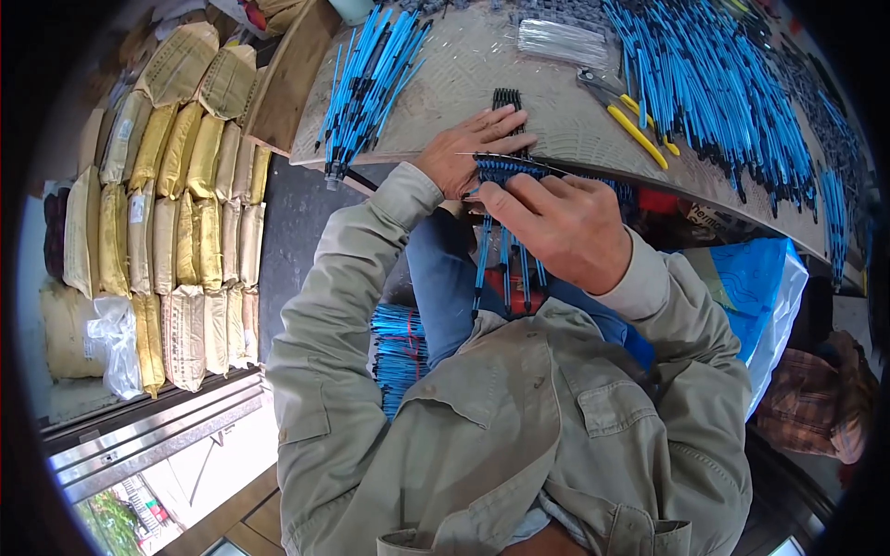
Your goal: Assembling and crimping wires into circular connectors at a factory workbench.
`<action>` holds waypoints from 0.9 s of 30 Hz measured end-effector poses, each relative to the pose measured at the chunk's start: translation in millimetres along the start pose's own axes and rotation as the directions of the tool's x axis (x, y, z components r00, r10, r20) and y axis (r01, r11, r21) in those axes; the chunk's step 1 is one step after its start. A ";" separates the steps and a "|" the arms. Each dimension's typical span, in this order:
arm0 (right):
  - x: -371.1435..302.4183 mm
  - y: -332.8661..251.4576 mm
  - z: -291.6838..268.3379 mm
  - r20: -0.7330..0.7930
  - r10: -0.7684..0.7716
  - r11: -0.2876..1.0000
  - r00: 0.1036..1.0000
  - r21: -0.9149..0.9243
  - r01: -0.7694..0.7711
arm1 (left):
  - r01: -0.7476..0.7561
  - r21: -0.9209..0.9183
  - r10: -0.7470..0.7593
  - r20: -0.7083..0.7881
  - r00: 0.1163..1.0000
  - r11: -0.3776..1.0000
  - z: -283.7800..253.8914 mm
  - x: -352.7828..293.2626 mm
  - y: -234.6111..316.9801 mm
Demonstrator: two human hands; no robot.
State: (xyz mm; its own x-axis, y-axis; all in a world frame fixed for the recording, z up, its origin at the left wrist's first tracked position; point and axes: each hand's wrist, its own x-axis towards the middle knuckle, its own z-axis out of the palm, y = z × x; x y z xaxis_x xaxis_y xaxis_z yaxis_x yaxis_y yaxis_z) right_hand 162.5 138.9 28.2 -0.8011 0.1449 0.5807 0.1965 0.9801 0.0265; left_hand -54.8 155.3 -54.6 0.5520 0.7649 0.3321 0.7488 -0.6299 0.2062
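Observation:
At the table's near edge, my left hand (468,153) lies with fingers stretched over a black toothed strip (507,97), its thumb partly hidden. Beside it my right hand (565,222) is closed, thumb and fingers pinched together; what is in the pinch is hidden. Below the fingers, several thin blue rods (483,255) with black ends hang down over my lap. A dark, ridged row with blue in it (510,170) shows between the two hands, along the edge.
Bundles of blue rods lie on the table (445,102) at left (375,79) and right (714,102). Yellow-handled pliers (635,120) lie near a clear plastic packet (563,42). Tied rods (399,347) sit below by my leg. Stacked sacks (176,241) stand left; a blue bag (746,287) is right.

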 end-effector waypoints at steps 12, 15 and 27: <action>6.5 -11.0 11.7 -0.044 -0.024 0.999 0.999 -0.037 0.022 | -0.025 0.004 0.025 -0.030 0.999 1.000 -2.9 -3.8 7.2; 13.7 -12.0 12.2 -0.057 -0.035 0.998 0.998 -0.057 0.032 | -0.034 0.015 0.035 -0.046 0.998 0.999 -2.8 -3.3 7.3; 40.9 50.1 -7.6 -0.097 0.044 0.998 0.994 -0.048 -0.049 | 0.223 -0.189 -0.245 -0.102 0.964 0.956 -9.2 4.6 22.5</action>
State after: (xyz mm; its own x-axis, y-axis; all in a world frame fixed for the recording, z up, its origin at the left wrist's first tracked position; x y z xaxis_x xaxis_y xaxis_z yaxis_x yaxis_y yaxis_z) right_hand 143.9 192.9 59.4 -0.7331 0.1741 0.6575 0.2622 0.9643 0.0369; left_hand -38.8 143.4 -39.9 0.3111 0.8780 0.3638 0.7698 -0.4573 0.4453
